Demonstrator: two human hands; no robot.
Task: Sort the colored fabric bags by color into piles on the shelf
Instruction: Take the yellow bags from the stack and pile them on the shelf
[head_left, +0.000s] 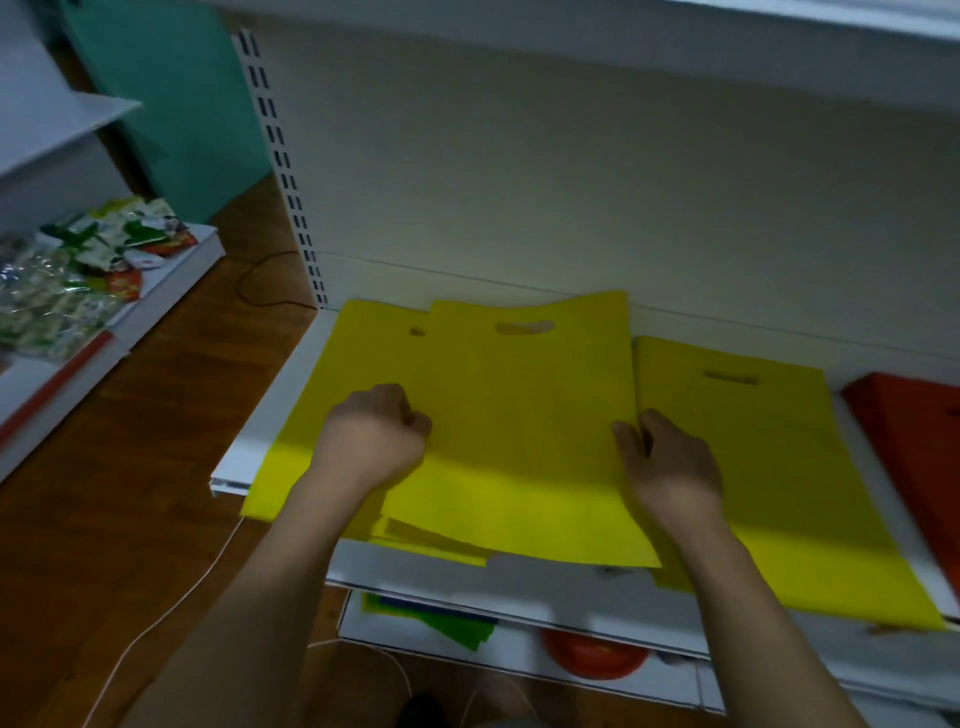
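A top yellow bag (524, 415) with a cut-out handle lies on a stack of yellow bags (322, 415) on the white shelf (249, 452). My left hand (376, 434) pinches its left edge with curled fingers. My right hand (670, 462) holds its right edge, thumb on top. Another yellow bag (769, 467) lies to the right, partly under my right hand. A red bag (919, 431) sits at the far right edge of the shelf.
The shelf's back panel (519, 182) rises behind the bags. A lower shelf holds green and blue bags (441, 623) and a red round item (592, 660). Another shelf unit at left carries packaged goods (78, 270). White cable (171, 608) runs over the wooden floor.
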